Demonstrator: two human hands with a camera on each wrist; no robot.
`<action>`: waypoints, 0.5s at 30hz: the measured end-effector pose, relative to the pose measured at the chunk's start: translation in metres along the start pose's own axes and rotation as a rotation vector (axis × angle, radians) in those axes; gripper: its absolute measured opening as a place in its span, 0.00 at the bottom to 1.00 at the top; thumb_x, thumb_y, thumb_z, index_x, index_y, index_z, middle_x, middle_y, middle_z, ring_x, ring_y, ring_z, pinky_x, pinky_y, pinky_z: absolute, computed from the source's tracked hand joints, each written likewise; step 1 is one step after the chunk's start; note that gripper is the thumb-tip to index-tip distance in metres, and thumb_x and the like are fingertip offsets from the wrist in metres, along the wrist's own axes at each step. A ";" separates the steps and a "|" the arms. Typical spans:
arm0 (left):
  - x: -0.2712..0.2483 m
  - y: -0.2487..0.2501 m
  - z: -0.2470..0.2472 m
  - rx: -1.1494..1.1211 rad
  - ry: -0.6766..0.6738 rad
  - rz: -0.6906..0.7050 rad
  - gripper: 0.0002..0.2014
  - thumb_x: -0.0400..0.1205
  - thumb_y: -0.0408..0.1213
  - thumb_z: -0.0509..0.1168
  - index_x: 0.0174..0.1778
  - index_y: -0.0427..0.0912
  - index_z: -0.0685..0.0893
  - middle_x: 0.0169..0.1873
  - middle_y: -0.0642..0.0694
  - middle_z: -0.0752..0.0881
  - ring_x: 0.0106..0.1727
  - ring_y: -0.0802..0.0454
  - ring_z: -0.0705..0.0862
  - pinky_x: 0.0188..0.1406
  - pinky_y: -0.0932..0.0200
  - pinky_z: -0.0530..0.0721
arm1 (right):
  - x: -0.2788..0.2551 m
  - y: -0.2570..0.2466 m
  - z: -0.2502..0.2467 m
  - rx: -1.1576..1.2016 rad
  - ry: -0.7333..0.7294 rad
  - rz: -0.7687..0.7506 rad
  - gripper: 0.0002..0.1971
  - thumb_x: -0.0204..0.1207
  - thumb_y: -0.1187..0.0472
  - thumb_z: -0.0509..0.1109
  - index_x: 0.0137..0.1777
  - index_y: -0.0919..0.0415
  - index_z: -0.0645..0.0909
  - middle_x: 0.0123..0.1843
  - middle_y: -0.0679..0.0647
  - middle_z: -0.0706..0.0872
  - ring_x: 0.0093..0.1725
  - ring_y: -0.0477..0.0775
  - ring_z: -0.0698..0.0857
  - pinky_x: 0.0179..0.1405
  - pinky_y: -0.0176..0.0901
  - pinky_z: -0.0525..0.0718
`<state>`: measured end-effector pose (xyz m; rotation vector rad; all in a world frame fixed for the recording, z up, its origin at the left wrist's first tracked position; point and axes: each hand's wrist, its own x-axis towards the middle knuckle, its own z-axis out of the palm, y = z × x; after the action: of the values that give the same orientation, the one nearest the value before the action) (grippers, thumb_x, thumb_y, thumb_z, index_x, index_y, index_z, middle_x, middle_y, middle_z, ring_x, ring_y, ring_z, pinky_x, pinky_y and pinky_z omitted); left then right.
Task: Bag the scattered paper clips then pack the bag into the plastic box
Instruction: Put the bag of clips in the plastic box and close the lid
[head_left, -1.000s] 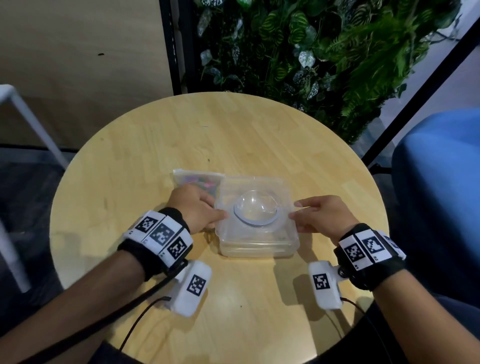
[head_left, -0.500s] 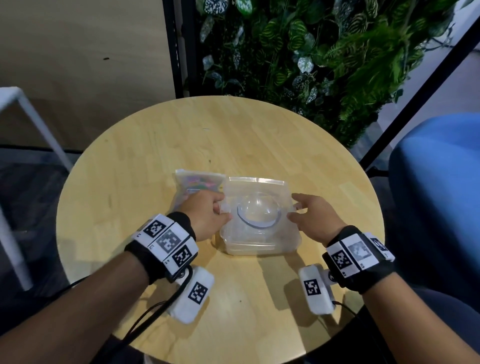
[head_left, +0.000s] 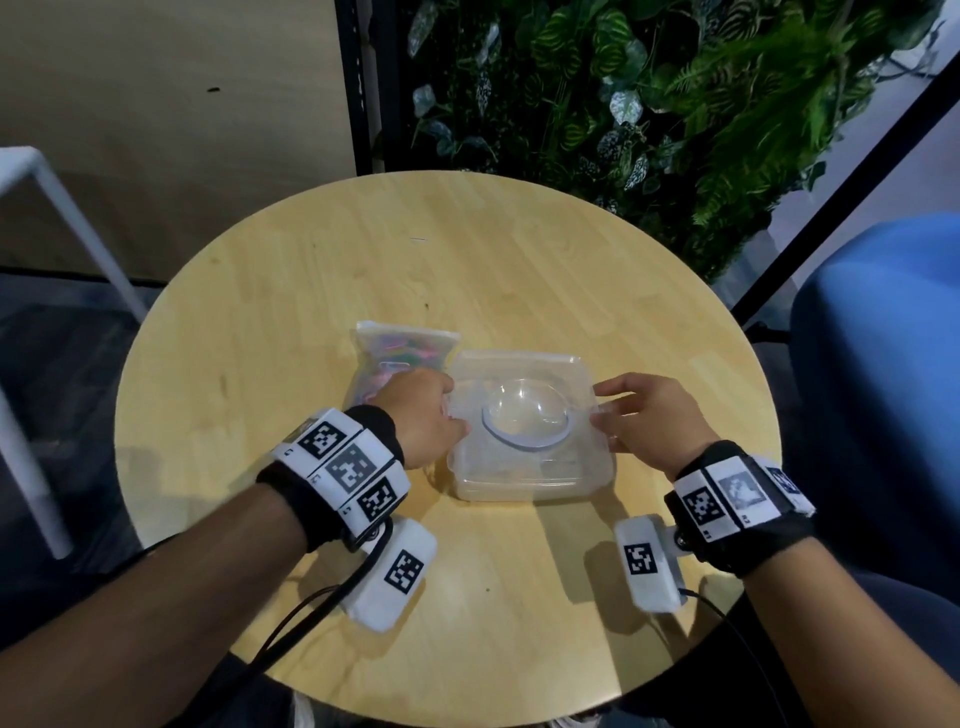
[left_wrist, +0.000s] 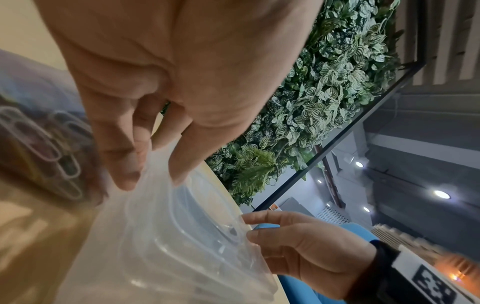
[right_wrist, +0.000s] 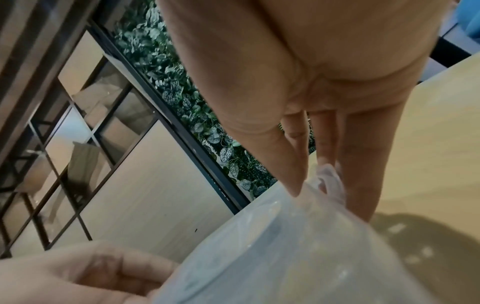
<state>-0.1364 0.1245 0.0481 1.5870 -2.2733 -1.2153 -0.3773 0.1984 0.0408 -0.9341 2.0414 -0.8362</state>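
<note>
A clear plastic box with its domed lid on stands mid-table. Behind its left corner lies a clear bag of coloured paper clips, partly hidden by my left hand. That hand pinches the lid's left edge; in the left wrist view its fingertips curl onto the lid's rim, with the bag beside them. My right hand pinches the lid's right edge, thumb on top. In the right wrist view its fingers close on a tab of the lid.
The round wooden table has bare wood all round the box. A wall of plants rises behind it, a blue chair stands at the right, and a white metal frame at the left.
Both hands have slid a little further back along the lid's sides, and the right thumb now lies over the lid's edge. The box and the bag have stayed put.
</note>
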 end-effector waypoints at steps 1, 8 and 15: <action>0.000 0.000 0.000 -0.026 0.016 -0.019 0.05 0.77 0.39 0.73 0.43 0.43 0.85 0.35 0.48 0.87 0.43 0.46 0.87 0.55 0.46 0.87 | 0.001 -0.001 0.000 0.005 -0.001 0.007 0.11 0.71 0.72 0.75 0.51 0.60 0.84 0.39 0.58 0.88 0.35 0.59 0.89 0.46 0.57 0.91; -0.001 0.000 -0.004 -0.113 0.085 -0.141 0.10 0.70 0.37 0.80 0.39 0.34 0.90 0.36 0.38 0.92 0.43 0.40 0.92 0.52 0.43 0.90 | 0.001 0.001 -0.005 0.139 -0.012 0.098 0.13 0.67 0.69 0.80 0.51 0.67 0.85 0.37 0.62 0.90 0.36 0.60 0.91 0.46 0.52 0.91; 0.000 0.002 0.003 -0.039 0.166 -0.085 0.09 0.73 0.38 0.79 0.45 0.40 0.90 0.41 0.47 0.89 0.46 0.48 0.88 0.57 0.49 0.88 | -0.003 -0.004 -0.005 0.080 0.026 0.128 0.06 0.66 0.67 0.81 0.41 0.67 0.89 0.38 0.62 0.92 0.37 0.59 0.92 0.47 0.49 0.91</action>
<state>-0.1394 0.1264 0.0467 1.7169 -2.0885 -1.0935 -0.3793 0.1999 0.0474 -0.7442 2.0501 -0.8577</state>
